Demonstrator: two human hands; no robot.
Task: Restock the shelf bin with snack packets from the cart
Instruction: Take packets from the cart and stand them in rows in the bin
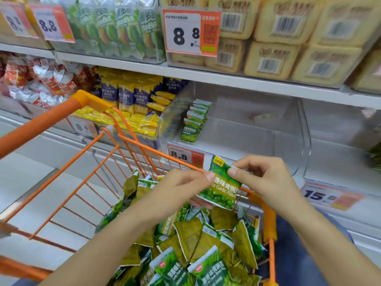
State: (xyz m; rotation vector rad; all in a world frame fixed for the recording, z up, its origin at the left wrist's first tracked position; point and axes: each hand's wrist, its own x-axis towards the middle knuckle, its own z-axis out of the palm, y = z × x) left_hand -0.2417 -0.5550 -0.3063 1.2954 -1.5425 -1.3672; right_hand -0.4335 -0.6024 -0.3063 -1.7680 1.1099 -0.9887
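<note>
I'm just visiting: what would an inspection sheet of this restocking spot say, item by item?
Surface: white shelf holding a clear bin, mostly bare.
Job's things: short row of green packets stands at the bin's left; one green packet held above the orange cart; loose packets piled in the cart.
Clutter: nothing seen.
Grippers: left hand and right hand both pinch the held packet.
Cables: nothing seen.
Surroundings: price tags, yellow snacks, beige boxes.

Loose green foil snack packets point(198, 240) are lying heaped in the orange wire cart point(86, 153), which is standing before the shelf; a few upright packets point(194, 122) are sitting at the left of the clear plastic shelf bin point(268, 129) behind it.
</note>
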